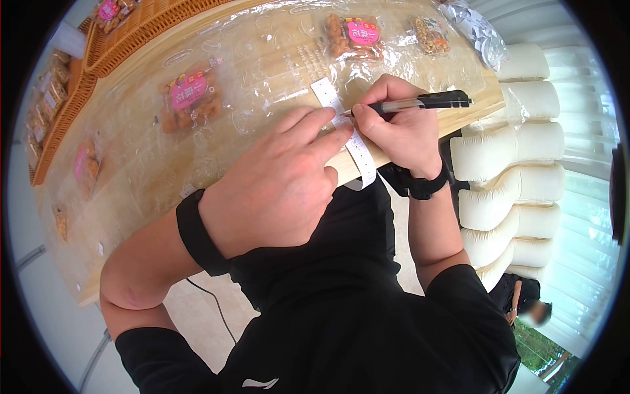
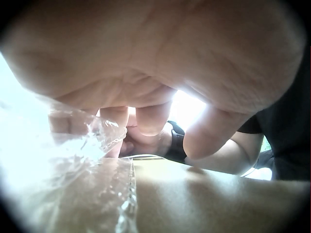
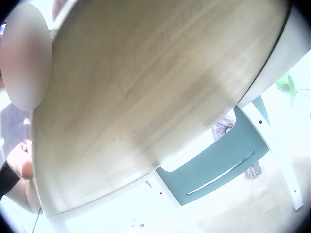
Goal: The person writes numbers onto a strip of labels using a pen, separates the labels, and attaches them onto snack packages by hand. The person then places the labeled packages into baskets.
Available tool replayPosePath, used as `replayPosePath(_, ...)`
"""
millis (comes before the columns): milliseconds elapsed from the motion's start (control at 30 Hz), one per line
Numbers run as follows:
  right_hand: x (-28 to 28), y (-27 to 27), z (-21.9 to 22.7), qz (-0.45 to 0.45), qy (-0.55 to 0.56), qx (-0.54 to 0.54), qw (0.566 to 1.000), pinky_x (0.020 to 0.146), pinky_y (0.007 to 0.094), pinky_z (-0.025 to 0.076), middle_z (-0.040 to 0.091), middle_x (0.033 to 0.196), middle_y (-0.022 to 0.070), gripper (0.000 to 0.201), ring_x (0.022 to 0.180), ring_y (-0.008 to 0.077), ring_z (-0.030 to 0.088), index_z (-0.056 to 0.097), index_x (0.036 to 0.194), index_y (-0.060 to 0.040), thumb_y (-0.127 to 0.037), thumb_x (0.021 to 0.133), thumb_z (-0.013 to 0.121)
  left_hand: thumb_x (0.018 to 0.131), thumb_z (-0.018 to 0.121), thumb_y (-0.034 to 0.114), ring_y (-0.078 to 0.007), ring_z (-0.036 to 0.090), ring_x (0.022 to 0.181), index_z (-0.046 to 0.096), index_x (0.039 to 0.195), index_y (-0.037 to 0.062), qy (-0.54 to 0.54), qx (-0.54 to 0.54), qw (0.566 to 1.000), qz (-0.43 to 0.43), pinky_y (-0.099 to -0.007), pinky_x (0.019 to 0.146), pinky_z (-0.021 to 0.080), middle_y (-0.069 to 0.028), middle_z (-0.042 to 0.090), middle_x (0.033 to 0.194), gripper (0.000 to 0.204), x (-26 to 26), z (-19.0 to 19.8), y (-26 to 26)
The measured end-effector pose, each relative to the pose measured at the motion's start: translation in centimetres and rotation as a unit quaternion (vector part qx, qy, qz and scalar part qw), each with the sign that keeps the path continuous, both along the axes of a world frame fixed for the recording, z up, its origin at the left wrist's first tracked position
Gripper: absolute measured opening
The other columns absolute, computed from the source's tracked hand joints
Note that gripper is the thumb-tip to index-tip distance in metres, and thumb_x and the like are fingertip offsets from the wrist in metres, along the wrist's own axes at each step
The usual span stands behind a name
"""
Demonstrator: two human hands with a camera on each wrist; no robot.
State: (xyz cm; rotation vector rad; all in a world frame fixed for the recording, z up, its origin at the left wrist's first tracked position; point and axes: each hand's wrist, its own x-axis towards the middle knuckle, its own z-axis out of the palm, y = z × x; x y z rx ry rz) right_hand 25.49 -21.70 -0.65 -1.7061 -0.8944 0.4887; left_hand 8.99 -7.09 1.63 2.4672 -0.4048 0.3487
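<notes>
A white paper strip (image 1: 361,157) printed with small black marks lies across the table's near edge, its lower end curling over it. My left hand (image 1: 269,177) reaches over from the left, the index and middle fingertips pressing on the strip. Its palm (image 2: 146,53) arches above the tabletop in the left wrist view, where clear plastic (image 2: 73,165) lies beside the fingers. My right hand (image 1: 407,134) pinches a black pen (image 1: 443,100) with a see-through barrel, tilted so its tip meets the strip near the left fingertips. In the right wrist view the pen is out of sight.
Clear plastic wrap covers much of the wooden table (image 1: 262,98). Snack packs (image 1: 190,98), a nut pack (image 1: 430,35) and a crumpled silver bag (image 1: 476,33) lie around. A wicker basket (image 1: 125,39) stands far left. White cushioned seating (image 1: 505,138) is on the right, with another person beyond.
</notes>
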Motion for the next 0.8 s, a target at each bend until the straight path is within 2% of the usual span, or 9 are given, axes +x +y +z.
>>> replayPosePath(500,0.03,0.15,-0.04,0.020,-0.060,-0.025,0.998,0.056,0.0235,0.045,0.061,0.069,0.0003,0.010,0.063,0.0061,0.056,0.064,0.078,-0.0018,-0.007,0.079,0.072,0.066,0.071,0.008,-0.0404,0.051,0.124,0.068,0.070,-0.0093,-0.005,-0.001,1.000,-0.002,-0.0497,0.109,0.038,-0.0233,0.062,0.123,0.018,0.00,-0.07,0.01)
replayPosePath(600,-0.24,0.32,-0.01,-0.004,-0.030,-0.015,0.999,0.055,0.0237,0.044,0.061,0.069,0.0002,0.010,0.062,0.0062,0.055,0.063,0.078,-0.0018,-0.006,0.078,0.072,0.066,0.071,0.008,-0.0404,0.051,0.124,0.068,0.070,-0.0093,-0.006,-0.004,1.000,-0.001,-0.0496,0.109,0.038,-0.0233,0.062,0.123,0.018,0.00,-0.04,0.02)
replayPosePath(800,0.00,0.20,-0.21,0.000,-0.070,-0.021,0.997,0.055,0.0236,0.044,0.060,0.068,0.0004,0.009,0.061,0.0062,0.054,0.063,0.077,-0.0019,-0.005,0.077,0.072,0.065,0.071,0.008,-0.0403,0.052,0.124,0.068,0.070,-0.0091,-0.005,0.003,1.000,-0.001,-0.0494,0.109,0.039,-0.0230,0.062,0.123,0.018,0.05,0.00,0.02)
